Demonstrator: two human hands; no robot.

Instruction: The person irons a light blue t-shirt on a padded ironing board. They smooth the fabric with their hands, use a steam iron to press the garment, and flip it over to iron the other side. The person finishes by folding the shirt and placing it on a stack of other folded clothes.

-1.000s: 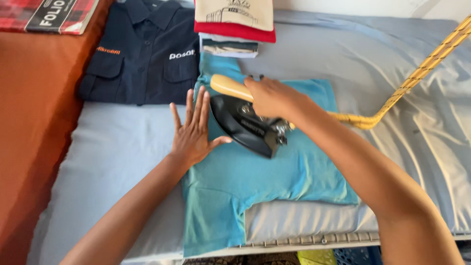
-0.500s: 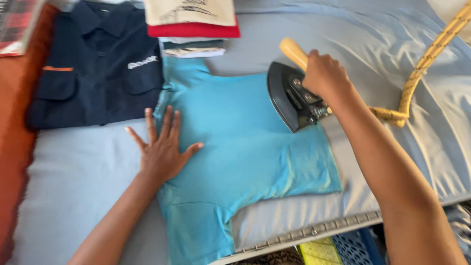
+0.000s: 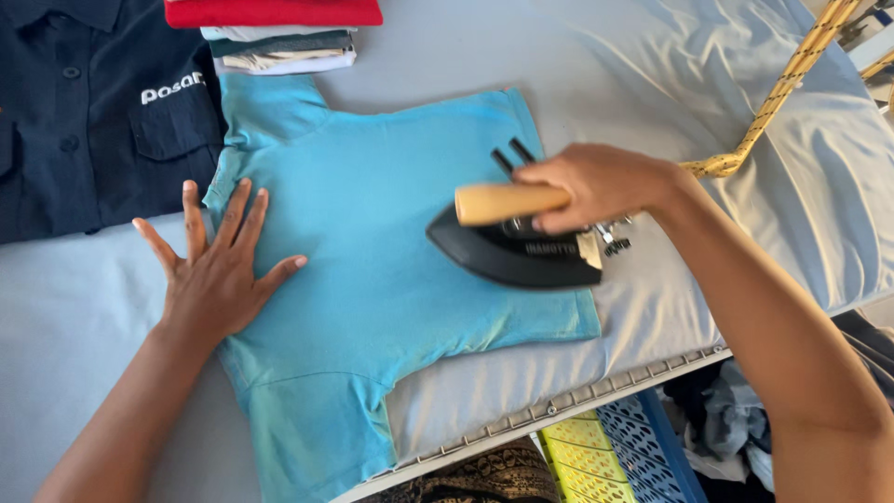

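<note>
— How is the right hand's (image 3: pixel 601 186) grip?

— Clamped around the pale wooden handle of the black flat iron (image 3: pixel 517 250), which sits on the right part of the light blue cotton T-shirt (image 3: pixel 372 251).

— And the left hand (image 3: pixel 216 270)?

— Fingers apart, palm flat on the shirt's left edge, holding nothing.

— Around them?

— The shirt lies on the grey padded worktop (image 3: pixel 577 65). A navy button-up shirt (image 3: pixel 93 112) lies far left, folded clothes with a red top layer (image 3: pixel 275 28) far centre, a yellow braided cord (image 3: pixel 782 88) far right.
</note>
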